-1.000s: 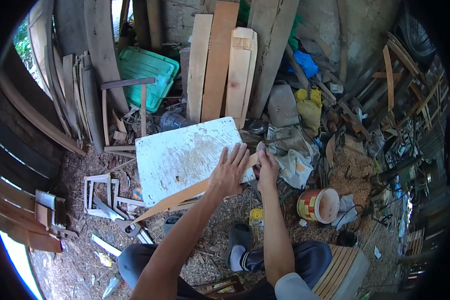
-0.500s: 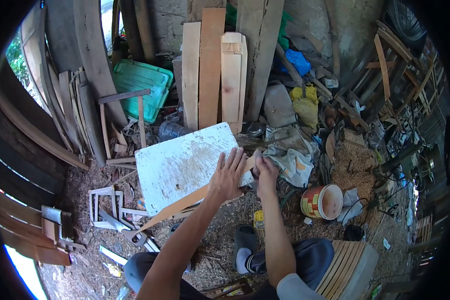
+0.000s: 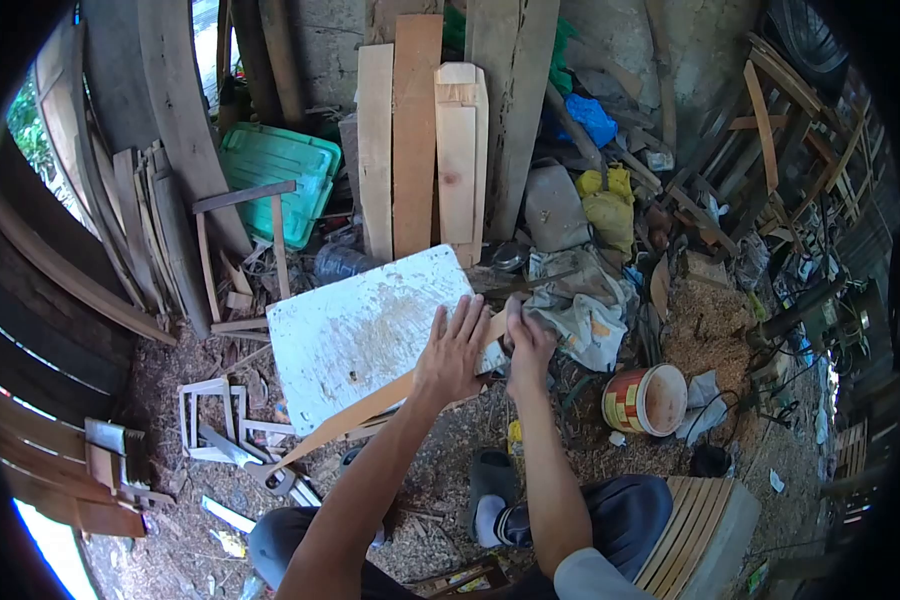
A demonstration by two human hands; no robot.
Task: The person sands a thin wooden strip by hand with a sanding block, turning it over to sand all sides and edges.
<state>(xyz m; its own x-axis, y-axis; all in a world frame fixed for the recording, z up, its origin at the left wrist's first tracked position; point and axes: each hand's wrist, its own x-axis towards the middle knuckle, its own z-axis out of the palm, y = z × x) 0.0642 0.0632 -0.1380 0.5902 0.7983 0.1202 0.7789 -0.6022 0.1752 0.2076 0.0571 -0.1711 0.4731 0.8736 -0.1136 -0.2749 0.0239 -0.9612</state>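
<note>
right hand shifted slightly at the end of the wooden strip

since half a second ago, only a small change is shown: the right hand is blurred in the earlier view, and is now seen more clearly, moved a little forward, while the strip is held in the same place beneath the left hand.

the left hand is laid open, fingers spread, and the strip is pressed by it towards the near right part of the white counter. the strip is set aslant, its lower end left jutting past the counter, near the saw on the floor. the right hand is curled at the upper end; whether it is closed on the strip or on some small tool cannot be told.

the step in hand is judged to be work on that upper end, with the strip braced by the left hand. for the next move, steady left-hand pressure seems to be called for, so that slipping is avoided.
</note>
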